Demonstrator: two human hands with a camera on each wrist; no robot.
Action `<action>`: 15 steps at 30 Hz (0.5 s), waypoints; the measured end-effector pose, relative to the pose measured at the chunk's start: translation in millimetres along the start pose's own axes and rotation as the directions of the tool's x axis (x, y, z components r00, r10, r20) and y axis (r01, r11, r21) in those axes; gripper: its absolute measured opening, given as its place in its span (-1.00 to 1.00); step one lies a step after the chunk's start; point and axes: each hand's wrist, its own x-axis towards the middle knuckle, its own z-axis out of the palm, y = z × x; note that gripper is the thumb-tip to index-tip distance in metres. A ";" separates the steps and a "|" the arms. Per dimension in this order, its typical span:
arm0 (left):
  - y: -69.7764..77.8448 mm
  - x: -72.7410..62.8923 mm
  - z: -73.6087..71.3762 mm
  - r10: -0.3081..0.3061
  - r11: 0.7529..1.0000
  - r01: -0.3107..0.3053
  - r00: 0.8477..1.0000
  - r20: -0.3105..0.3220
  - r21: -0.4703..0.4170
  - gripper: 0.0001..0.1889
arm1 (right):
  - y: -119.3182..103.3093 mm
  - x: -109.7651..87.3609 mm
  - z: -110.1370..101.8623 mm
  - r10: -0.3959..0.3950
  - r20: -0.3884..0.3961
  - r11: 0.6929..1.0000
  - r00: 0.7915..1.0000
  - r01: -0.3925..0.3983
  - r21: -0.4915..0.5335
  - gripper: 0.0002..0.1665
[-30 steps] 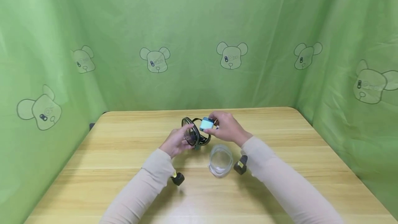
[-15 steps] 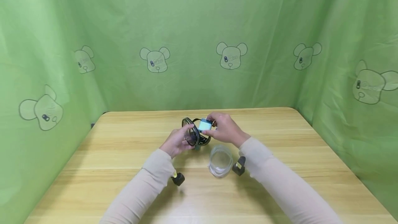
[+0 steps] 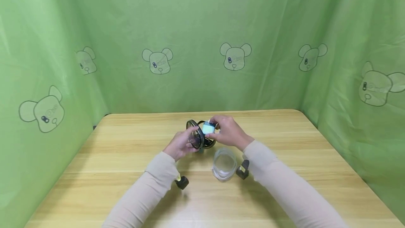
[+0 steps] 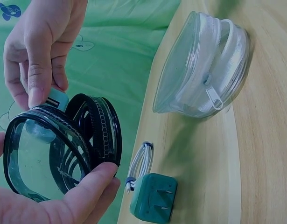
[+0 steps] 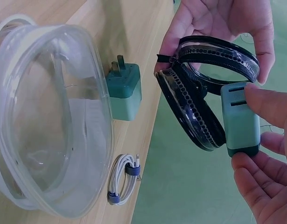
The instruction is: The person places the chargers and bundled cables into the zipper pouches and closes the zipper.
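My left hand [image 3: 179, 145] grips a small clear zip pouch with black trim [image 5: 218, 60], its mouth spread apart. Opposite it, my right hand [image 3: 230, 132] pinches a light-green USB charger [image 5: 241, 119] between thumb and fingers. Two slots show on the charger's end face in the right wrist view. The charger is at the pouch's mouth, overlapping the black rim in that view; whether they touch I cannot tell. Part of it is hidden behind the pouch and my right fingers in the left wrist view.
A larger clear pouch with white zip trim [image 4: 204, 70] stands on the wooden table [image 3: 133, 129]. Close by lie a green plug with metal prongs [image 5: 124, 95] and a coiled white cable with blue ties [image 5: 122, 179]. A green curtain [image 3: 196, 90] surrounds the table.
My right hand has brought the USB charger slightly left, closer to the black-trimmed pouch. My left hand and that pouch have barely shifted.
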 end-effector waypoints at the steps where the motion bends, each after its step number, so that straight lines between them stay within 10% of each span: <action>1: -0.1 0.1 0.3 0.000 1.000 0.000 1.000 -0.001 0.001 -0.42 | -0.1 -0.1 0.1 0.001 0.000 1.000 1.000 -0.001 -0.002 -0.43; 15: -1.3 -0.1 3.4 -0.003 1.000 0.002 1.000 0.012 0.011 -0.44 | -0.9 -0.3 2.2 0.021 0.011 1.000 1.000 -0.021 -0.012 -0.43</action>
